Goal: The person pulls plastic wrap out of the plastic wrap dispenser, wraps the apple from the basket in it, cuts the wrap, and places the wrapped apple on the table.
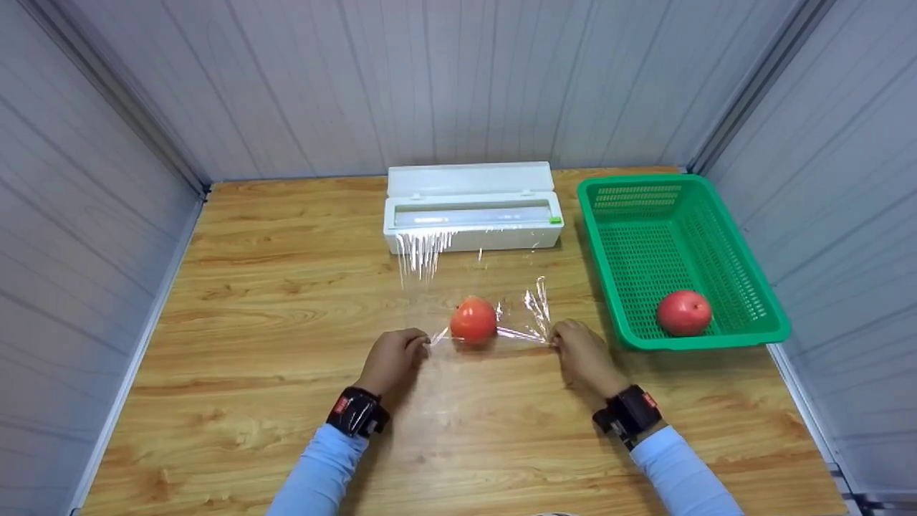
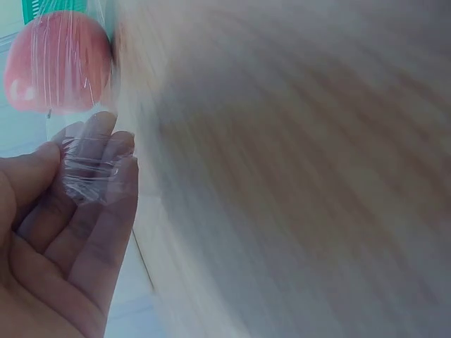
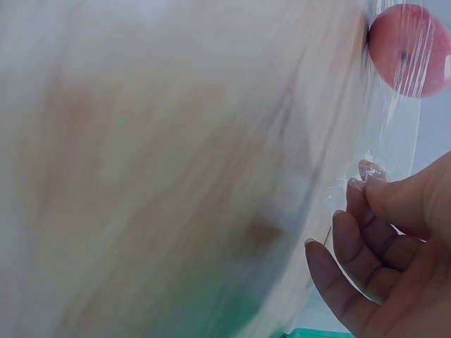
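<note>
Clear plastic wrap [image 1: 517, 315] stretches from a white dispenser box [image 1: 474, 239] toward the person. Each hand pinches a front corner of it: the left hand [image 1: 390, 358] between thumb and fingers, the right hand [image 1: 584, 358] between thumb and index finger. A red tomato [image 1: 473, 321] sits on the table beneath the film, between the hands and touched by neither. In the left wrist view, bunched film [image 2: 91, 169] lies across the left fingers. The right wrist view shows crumpled film [image 3: 370, 171] at the thumb tip, with the other fingers spread loosely.
At the right stands a green plastic basket [image 1: 600, 265] with a second red fruit [image 1: 684, 313] in its near end. The dispenser's lid [image 1: 469, 179] is raised, and a small green piece [image 1: 555, 220] sits at its right end. Pale panel walls surround the wooden table [image 1: 272, 287].
</note>
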The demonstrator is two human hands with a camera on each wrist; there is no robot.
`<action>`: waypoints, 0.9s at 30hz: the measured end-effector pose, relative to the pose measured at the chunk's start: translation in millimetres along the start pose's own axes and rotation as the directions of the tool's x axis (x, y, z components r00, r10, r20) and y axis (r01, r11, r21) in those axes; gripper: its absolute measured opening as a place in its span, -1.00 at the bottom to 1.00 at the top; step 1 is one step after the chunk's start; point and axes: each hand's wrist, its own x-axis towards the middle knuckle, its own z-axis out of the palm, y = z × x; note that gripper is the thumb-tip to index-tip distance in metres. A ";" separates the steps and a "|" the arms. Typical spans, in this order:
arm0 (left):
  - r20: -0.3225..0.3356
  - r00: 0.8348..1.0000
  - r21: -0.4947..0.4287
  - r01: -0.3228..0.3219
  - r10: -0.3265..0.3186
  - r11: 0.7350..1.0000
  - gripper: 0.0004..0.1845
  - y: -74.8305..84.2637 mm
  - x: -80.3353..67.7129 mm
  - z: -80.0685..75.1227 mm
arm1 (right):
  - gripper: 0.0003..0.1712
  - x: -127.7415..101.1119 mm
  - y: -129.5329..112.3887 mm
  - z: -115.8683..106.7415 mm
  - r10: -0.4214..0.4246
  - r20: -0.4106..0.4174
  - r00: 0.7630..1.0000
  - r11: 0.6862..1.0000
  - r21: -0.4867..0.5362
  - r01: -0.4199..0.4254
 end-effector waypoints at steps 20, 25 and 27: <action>-0.022 1.000 -0.003 -0.009 0.009 1.000 -0.82 5.2 15.6 -2.6 | -0.87 13.2 -4.1 -7.3 0.054 0.027 0.998 0.998 0.040 -0.055; -0.036 0.999 -0.005 -0.018 0.018 1.000 -0.83 7.2 18.8 -3.5 | -0.90 18.2 -5.7 -9.8 0.082 0.018 0.997 0.993 0.082 -0.083; -0.040 0.999 -0.009 -0.014 0.014 1.000 -0.83 8.1 19.5 -4.0 | -0.91 19.6 -5.6 -10.2 0.079 0.002 0.997 0.992 0.100 -0.079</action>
